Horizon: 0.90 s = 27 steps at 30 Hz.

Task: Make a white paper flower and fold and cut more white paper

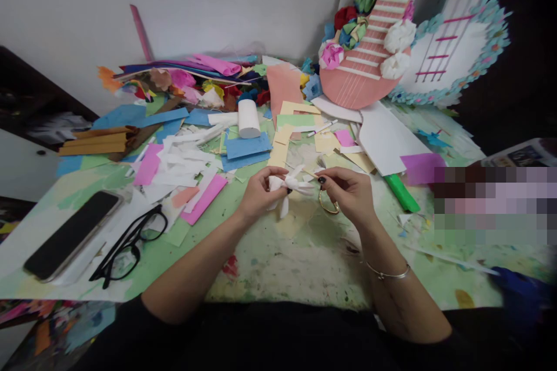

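In the middle of the table, my left hand (pixel 262 190) is closed, pinching a white paper flower (pixel 290 183) with narrow petals pointing several ways. To its right, my right hand (pixel 348 191) is closed with thumb and fingers together on a thin tan stick (pixel 310 174), whose end points at the flower's right side. Whether the tip touches the petals, I cannot tell. Just under the right fingers shows a gold-coloured loop (pixel 329 203), like a scissor handle; the rest of it is hidden.
White paper strips (pixel 180 156) and blue paper pieces (pixel 246 151) lie beyond my left hand, near a white cylinder (pixel 248 118). A phone (pixel 75 235) and glasses (pixel 130 243) rest at left. A decorated paper guitar (pixel 365 64) leans at the back right.
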{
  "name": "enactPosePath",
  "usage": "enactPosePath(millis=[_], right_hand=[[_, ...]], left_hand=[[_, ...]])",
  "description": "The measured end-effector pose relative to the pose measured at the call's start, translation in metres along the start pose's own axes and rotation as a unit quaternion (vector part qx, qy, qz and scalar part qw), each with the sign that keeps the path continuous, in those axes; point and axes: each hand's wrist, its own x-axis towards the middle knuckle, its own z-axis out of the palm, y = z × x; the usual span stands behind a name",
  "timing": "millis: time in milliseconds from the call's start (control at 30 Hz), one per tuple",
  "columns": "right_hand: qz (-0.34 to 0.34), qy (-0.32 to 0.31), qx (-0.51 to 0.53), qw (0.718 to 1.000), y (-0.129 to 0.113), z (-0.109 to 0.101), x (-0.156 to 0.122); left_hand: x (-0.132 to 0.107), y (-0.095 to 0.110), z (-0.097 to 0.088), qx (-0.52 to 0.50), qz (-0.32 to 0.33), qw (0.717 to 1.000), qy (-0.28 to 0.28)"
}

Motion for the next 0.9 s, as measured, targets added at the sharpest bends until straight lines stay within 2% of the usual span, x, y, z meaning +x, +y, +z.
enactPosePath(millis=[133,300,533,667,900], right_hand=[[0.072,-0.031,0.05,0.996,0.007,0.003,0.004],[0.094,-0.074,0.062,0.991,0.008,0.01,0.002],[0.1,-0.114,0.052,0.987,0.002,0.012,0.0],[0.138,-0.134,0.084,0.978,0.0,0.012,0.0],[0.139,-0.084,0.07,0.984,-0.001,0.014,0.001]], left_hand=[[-0.005,0.005,0.004,0.007,-0.01,0.998,-0.067],[-0.007,0.007,0.005,0.003,-0.003,0.992,-0.129],[-0.007,0.003,0.004,0.04,0.005,0.988,-0.15],[-0.006,0.001,0.004,0.049,0.015,0.987,-0.153],[-0.006,0.003,0.006,-0.044,0.023,0.988,-0.144]])
